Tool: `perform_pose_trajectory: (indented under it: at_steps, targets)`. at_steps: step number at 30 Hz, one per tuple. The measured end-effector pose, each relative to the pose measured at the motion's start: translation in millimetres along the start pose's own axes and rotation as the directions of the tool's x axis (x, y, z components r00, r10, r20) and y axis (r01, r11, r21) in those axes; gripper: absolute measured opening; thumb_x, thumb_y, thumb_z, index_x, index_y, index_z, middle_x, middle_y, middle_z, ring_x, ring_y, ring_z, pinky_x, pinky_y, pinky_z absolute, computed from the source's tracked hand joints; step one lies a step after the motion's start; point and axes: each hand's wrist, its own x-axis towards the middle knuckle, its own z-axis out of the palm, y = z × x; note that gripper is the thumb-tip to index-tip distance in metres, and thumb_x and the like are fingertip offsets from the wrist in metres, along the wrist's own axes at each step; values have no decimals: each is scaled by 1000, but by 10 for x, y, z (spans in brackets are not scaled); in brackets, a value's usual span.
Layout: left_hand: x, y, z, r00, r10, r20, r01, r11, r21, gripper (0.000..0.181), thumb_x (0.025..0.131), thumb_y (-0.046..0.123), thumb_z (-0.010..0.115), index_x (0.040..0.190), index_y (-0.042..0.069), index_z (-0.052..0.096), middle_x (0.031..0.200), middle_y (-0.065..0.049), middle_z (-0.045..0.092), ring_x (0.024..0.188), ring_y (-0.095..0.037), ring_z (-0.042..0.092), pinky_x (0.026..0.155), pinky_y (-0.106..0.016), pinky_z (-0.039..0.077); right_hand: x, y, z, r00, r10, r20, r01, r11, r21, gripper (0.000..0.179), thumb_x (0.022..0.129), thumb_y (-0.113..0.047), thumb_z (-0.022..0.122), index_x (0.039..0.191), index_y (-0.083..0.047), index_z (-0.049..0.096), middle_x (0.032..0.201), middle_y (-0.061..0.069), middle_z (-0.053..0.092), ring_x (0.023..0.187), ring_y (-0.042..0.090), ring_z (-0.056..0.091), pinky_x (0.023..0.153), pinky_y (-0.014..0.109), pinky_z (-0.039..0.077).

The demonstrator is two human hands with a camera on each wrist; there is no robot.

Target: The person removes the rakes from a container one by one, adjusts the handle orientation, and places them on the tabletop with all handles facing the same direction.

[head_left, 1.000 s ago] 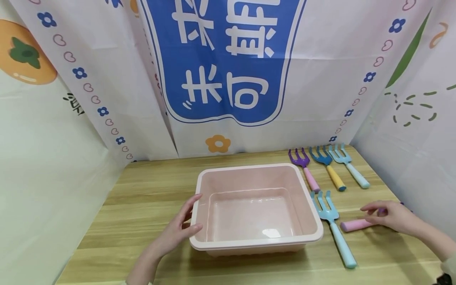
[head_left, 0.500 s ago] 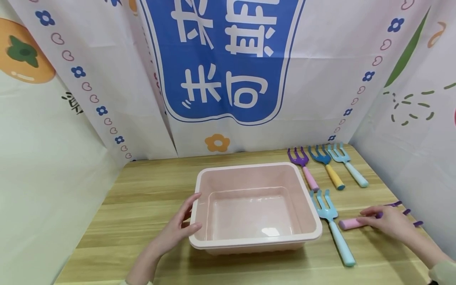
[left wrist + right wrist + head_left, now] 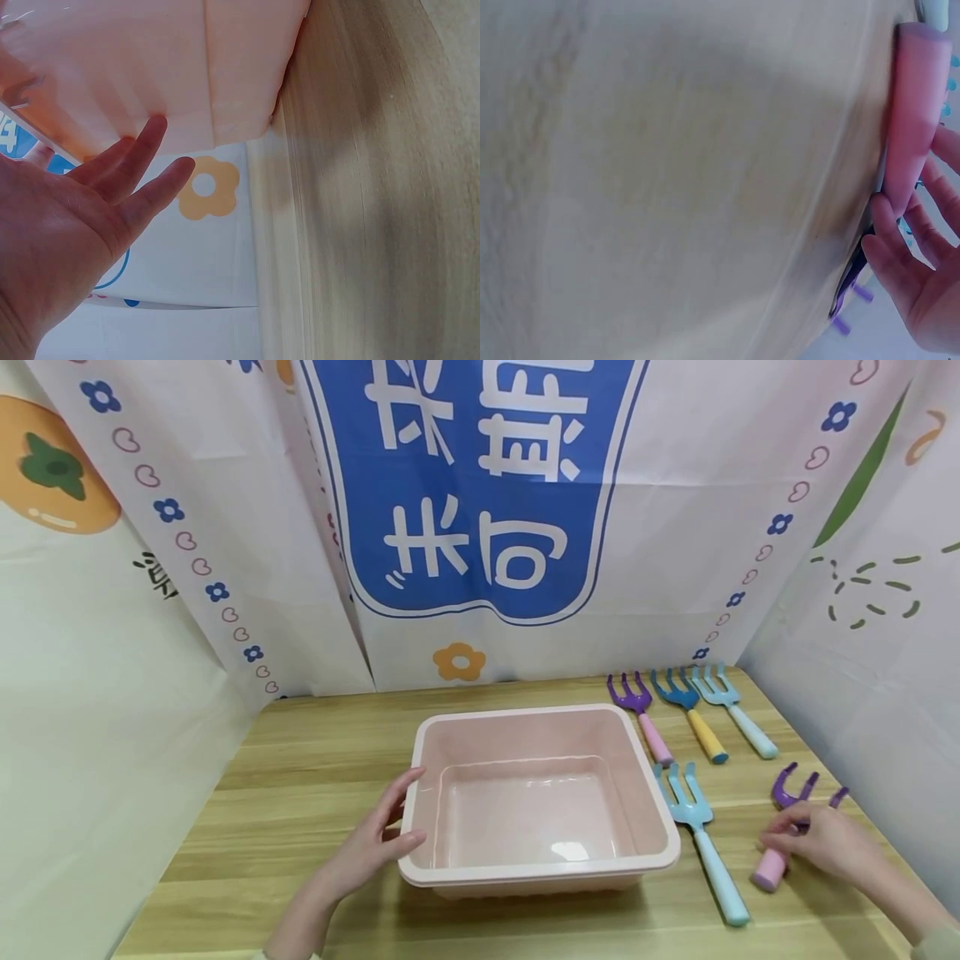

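My left hand (image 3: 363,852) rests against the left side of a pale pink plastic basin (image 3: 540,872). Its thumb and a fingertip reach the rim, while in the left wrist view fairly straight fingers (image 3: 142,154) touch the outer wall. At the right, my right hand (image 3: 836,843) pinches a small hand rake with purple tines and a pink handle (image 3: 771,870), near where handle meets head. The rake lies slanted low at the table, tines pointing away; part of its neck is hidden by the fingers. In the right wrist view, fingertips lie along the pink handle (image 3: 919,105).
Between basin and right hand lies a light blue hand rake (image 3: 716,868). Along the back right lie a purple and pink rake (image 3: 654,739), a blue and yellow rake (image 3: 705,731) and another light blue rake (image 3: 750,727). White printed cloth (image 3: 675,568) surrounds the wooden table (image 3: 315,760).
My right hand has turned the purple rake from lying crosswise, handle leftward, to pointing its tines away and its handle toward me. The left hand and basin have stayed put.
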Motion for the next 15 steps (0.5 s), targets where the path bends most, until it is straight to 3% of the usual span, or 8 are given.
perform_pose_trajectory:
  at_steps: [6,9,15]
  targets:
    - [5,16,3,1000,3,4,-3,1000,-3,72,92,5,61,153,15,25,144,-30,33,124,-47,42,89,-34,49,-29,-19,25,996,-41,-75,41,999,-6,25,69,-32,86,81,-20,69,82,-1,61,71,15,52,58,33,37]
    - [3,10,5,1000,6,7,-6,1000,-4,71,92,5,61,152,15,24,144,-30,33,124,-47,42,89,-35,49,-41,-12,34,995,-45,-85,47,999,19,32,66,-29,88,85,-14,68,83,1,60,70,14,52,57,32,38]
    - [1,-3,5,1000,11,5,-11,1000,0,71,92,7,61,153,16,25,144,-30,33,123,-46,43,89,-36,48,-62,24,48,997,4,-74,7,989,148,54,67,-21,88,102,6,58,93,20,63,74,26,65,60,30,46]
